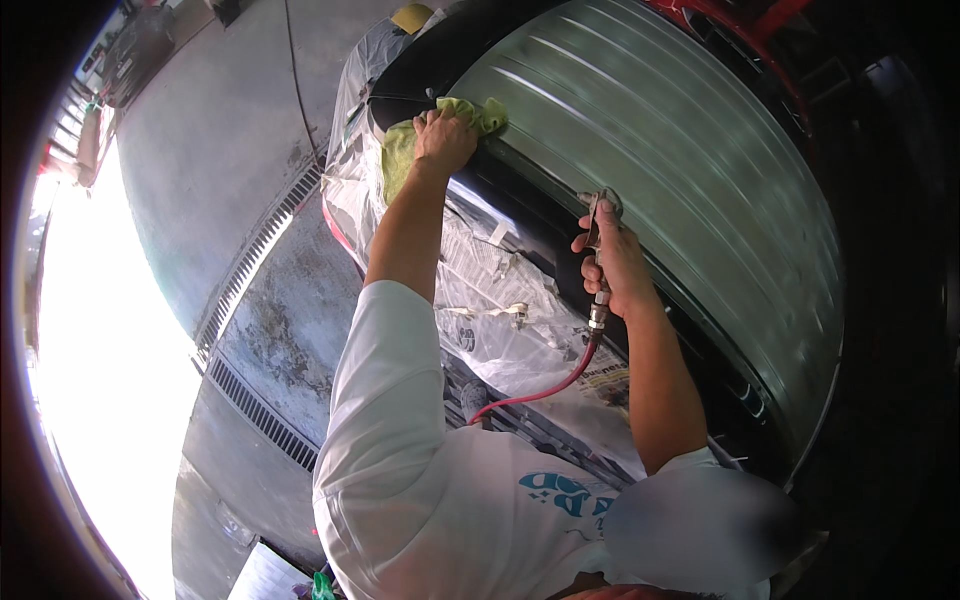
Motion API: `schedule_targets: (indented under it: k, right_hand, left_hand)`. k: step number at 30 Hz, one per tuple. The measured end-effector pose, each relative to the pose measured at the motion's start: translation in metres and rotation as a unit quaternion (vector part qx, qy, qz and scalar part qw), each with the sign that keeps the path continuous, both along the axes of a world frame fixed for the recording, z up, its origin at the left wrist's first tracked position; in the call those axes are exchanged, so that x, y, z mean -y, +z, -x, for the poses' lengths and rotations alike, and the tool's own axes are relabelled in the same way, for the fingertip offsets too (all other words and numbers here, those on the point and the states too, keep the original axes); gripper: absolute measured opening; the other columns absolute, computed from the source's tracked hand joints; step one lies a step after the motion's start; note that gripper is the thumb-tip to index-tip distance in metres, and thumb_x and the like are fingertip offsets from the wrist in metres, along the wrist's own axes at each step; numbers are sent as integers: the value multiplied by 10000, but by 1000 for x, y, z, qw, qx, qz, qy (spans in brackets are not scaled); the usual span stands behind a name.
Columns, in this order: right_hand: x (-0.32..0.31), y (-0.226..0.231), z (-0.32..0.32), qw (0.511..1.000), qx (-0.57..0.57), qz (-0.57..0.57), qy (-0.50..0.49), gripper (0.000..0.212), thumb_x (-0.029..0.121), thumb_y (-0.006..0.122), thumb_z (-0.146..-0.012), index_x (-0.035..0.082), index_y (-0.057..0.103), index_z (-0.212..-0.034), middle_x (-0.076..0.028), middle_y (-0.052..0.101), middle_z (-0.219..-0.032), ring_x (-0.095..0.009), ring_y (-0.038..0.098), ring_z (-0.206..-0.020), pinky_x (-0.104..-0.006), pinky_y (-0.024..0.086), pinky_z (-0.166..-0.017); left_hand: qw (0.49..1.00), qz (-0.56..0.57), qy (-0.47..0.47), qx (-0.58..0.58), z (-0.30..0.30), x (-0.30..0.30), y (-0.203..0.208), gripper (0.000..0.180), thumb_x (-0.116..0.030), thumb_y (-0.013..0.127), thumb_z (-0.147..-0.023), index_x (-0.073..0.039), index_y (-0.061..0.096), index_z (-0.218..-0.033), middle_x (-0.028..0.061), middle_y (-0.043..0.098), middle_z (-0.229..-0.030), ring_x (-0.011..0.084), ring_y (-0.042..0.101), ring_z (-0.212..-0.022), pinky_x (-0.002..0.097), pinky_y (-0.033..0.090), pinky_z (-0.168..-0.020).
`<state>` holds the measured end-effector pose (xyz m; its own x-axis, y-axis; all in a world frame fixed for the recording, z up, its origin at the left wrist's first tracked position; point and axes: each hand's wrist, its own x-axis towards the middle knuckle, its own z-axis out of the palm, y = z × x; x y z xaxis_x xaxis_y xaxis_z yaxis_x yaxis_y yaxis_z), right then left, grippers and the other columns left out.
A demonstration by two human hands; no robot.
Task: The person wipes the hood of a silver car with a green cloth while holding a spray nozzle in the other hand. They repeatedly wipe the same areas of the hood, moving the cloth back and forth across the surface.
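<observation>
My left hand (447, 142) is closed on a yellow-green cloth (397, 162), pressing it against the glossy black edge (440, 62) at the corner of a large ribbed, grey-green panel (660, 170). It looks like a vehicle's roof or bed. In my right hand (628, 270) is a metal air blow gun (599, 315), held upright over the near black rim. Its nozzle end points left above the panel. A red hose (545, 393) runs from its lower end down toward my body. Some right-hand fingers wrap the handle; others are partly hidden.
Clear plastic and newspaper masking (480, 290) covers the vehicle's near side. Slotted drain grates (262, 415) cross the concrete floor (225, 130) on the left. Beneath me is a dark slatted step (560, 437). Red metalwork (785, 15) stands at the far right.
</observation>
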<state>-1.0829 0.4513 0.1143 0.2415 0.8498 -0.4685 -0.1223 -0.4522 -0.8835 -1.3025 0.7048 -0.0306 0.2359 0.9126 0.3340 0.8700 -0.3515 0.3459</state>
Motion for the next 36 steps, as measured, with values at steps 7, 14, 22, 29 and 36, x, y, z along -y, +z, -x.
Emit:
schedule_targets:
  k: [7, 14, 22, 29, 36]
  right_hand:
    - [24, -2, -5, 999, -41, 6, 7, 628, 722, 577, -998, 99, 510, -958, -35, 546, -768, -71, 429, -453, -251, 319, -393]
    - [43, -2, -22, 999, -37, 10, -26, 642, 732, 593, -984, 96, 540, -1049, -42, 562, -816, -66, 421, -478, -254, 325, -413]
    - [56, -6, -46, 998, -58, 31, -21, 598, 709, 592, -999, 118, 505, -985, -13, 551, -784, -61, 410, -477, -251, 322, -417]
    - [103, -8, -90, 986, -34, 23, -161, 577, 672, 603, -1013, 104, 509, -979, -25, 555, -790, -58, 412, -479, -250, 328, -418]
    - [185, -17, -169, 962, -16, 62, -267, 521, 627, 569, -1051, 116, 506, -976, -15, 559, -785, -54, 401, -465, -253, 311, -398]
  left_hand:
    - [958, 25, -1, 287, -7, 27, 14, 353, -300, 577, -950, -7, 706, -1099, 284, 701, -1089, 485, 654, -1065, 541, 523, -913]
    - [947, -80, -203, 234, -63, 80, 21, 348, -342, 631, -922, -79, 737, -1124, 172, 726, -1141, 390, 685, -1072, 522, 526, -966]
    - [974, 19, -215, 71, -126, 151, 29, 459, -445, 708, -901, -113, 727, -1218, 122, 689, -1283, 327, 614, -1254, 502, 445, -1094]
    - [998, -24, -17, 48, -95, 86, 13, 550, -523, 599, -958, -101, 688, -1299, 243, 608, -1417, 445, 566, -1304, 556, 371, -1160]
    - [996, -10, -51, 71, -131, 119, 18, 439, -409, 608, -952, -70, 694, -1218, 222, 681, -1245, 438, 631, -1197, 579, 437, -1055]
